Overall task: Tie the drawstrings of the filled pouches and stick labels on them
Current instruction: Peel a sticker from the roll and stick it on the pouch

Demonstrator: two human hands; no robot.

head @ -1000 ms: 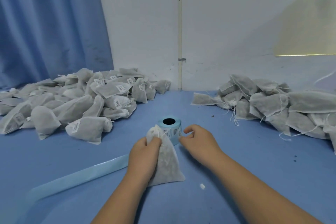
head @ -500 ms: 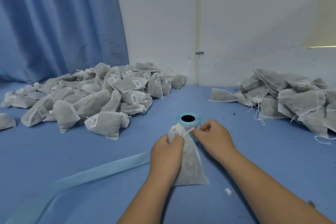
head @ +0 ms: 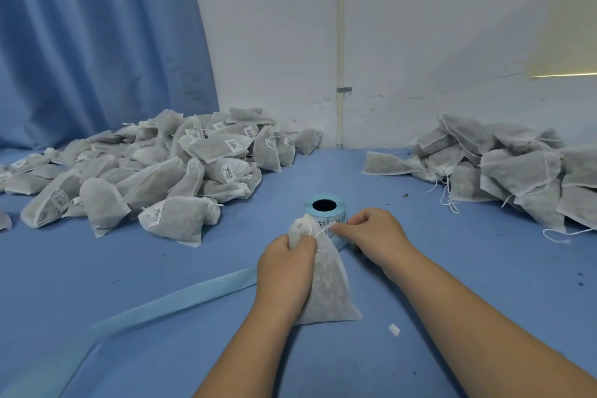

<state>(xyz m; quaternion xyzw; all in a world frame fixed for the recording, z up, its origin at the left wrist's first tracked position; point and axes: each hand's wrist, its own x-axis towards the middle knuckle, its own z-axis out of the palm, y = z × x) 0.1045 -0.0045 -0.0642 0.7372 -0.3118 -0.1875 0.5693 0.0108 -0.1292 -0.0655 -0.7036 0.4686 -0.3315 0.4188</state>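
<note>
Just before roll, pouch neck gripped by left hand; drawstring stretched rightward from neck, pinched by right hand.

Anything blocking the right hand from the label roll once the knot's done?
Nothing visible does. The label roll stands just behind the pouch, right beside the right hand, which pinches the drawstring. The left hand grips the pouch's neck.
</note>
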